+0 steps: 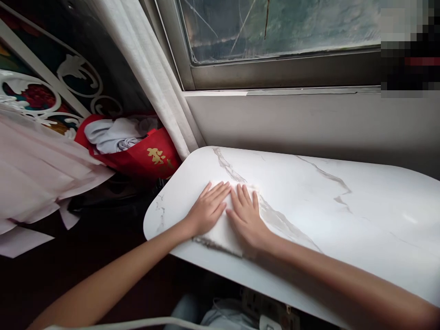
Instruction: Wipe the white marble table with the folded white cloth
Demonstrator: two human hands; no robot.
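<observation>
The white cloth (225,234) lies flat beneath both hands, its dark, fuzzy near edge showing just below them. The left hand (209,211) is open, palm down, fingers almost together; the right hand (248,215) beside it is also flat, fingers slightly fanned. Laying the cloth out looks done, and the hands seem to be at the pressing or rubbing stage; letting go of it is not yet done. The table (371,206) stretches well to the right of the right hand, where only grey veining shows, so how much of it the cloth has covered cannot be told. Beyond the left hand, further left, sits a red bag (137,158) stuffed with pale fabric (118,133)
</observation>
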